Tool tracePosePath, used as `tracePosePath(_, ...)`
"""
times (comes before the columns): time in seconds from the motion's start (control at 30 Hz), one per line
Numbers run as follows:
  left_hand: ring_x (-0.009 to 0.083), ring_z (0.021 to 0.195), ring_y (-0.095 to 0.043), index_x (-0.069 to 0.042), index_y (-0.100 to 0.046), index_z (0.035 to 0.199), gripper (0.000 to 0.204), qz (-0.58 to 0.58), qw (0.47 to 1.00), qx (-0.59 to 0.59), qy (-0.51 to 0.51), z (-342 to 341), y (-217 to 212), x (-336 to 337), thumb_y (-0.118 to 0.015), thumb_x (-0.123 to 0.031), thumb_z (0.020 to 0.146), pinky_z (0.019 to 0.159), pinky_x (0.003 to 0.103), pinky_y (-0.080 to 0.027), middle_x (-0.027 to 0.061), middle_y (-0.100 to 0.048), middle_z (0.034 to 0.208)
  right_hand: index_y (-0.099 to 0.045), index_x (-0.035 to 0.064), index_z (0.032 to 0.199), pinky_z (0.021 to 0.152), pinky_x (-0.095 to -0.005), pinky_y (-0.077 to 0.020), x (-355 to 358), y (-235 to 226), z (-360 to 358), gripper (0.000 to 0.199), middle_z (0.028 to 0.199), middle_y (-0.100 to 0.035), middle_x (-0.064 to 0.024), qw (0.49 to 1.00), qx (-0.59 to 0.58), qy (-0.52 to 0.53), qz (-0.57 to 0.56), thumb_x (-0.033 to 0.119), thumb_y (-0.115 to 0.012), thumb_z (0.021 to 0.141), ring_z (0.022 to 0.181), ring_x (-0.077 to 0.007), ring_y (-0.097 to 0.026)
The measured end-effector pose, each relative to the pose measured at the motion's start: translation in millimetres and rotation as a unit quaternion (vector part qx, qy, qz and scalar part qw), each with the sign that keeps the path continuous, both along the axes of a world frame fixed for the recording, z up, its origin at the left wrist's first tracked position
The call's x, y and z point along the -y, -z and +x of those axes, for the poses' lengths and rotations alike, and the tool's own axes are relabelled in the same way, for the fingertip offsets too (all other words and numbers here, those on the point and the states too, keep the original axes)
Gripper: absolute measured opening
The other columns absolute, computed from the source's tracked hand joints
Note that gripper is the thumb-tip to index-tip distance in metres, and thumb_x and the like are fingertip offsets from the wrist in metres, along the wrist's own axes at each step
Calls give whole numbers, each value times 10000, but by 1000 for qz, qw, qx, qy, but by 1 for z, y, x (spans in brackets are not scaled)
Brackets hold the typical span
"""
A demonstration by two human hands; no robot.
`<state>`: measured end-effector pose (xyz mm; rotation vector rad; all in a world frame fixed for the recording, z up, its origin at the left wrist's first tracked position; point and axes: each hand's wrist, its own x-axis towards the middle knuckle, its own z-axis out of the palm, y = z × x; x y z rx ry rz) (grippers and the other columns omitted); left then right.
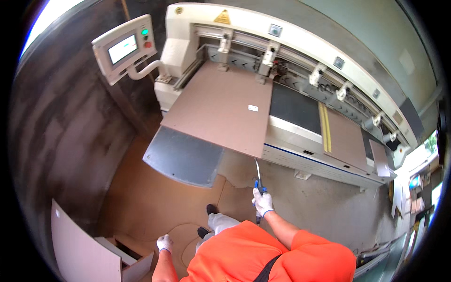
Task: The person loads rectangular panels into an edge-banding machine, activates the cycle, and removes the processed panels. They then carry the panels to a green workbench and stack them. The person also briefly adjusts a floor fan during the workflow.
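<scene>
My right hand (263, 201), in a white glove, is wrapped round the handle of an air blow gun (259, 182) with blue parts and a thin metal nozzle. The nozzle points away from me, its tip by the near edge of a large brownish panel (225, 108). That panel lies flat on the machine's bed, its far edge under two clamps, with a small white label on top. Low at my left side, my gloved left hand (164, 243) hangs with fingers curled, and nothing shows in it.
A long white machine (291, 33) runs across the far side, with a control screen (123, 49) on an arm at left. Its grey support wing (183, 155) juts toward me. Further right lie another panel (345, 136) and yellow strips (324, 127). Boards (80, 244) stand at lower left.
</scene>
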<state>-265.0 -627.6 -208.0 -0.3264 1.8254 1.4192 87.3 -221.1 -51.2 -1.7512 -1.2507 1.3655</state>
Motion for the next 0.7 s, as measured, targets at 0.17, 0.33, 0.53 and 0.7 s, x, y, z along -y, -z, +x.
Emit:
tracePosePath(0.17,163,540,-519,-61,-558,759,186,-6,991,99,88,48,12,-47,-645,-32,922,486,346,-443,26,-530,651,-646,83,809,504,-340,-462,-7,-9,58,415,613,-615,-11,998,16,60,-1,465,-736,945,532,-130,-610)
tracePosePath(0.33,230,697,-707,60,-713,925,274,39,935,-117,332,100,-70,-178,-677,-210,959,683,349,-580,128,-724,767,-691,61,896,610,-381,-528,-6,-17,89,495,646,-668,-57,996,88,-17,-15,553,-677,947,615,-205,-687)
tracePosePath(0.53,401,911,-699,-24,-730,1022,266,166,676,-520,495,143,-198,-389,-720,-269,919,830,473,-563,214,-707,959,-700,52,955,652,-381,-541,-31,0,157,462,716,-689,-66,998,58,-3,-24,512,-661,977,657,-205,-690)
tracePosePath(0.7,407,1008,-656,-53,-669,1182,428,208,501,-694,474,189,-211,-553,-783,-286,842,858,495,-540,235,-669,1132,-692,74,1029,692,-296,-521,1,-30,222,234,839,-638,14,983,-125,133,-11,307,-673,1025,737,-91,-612)
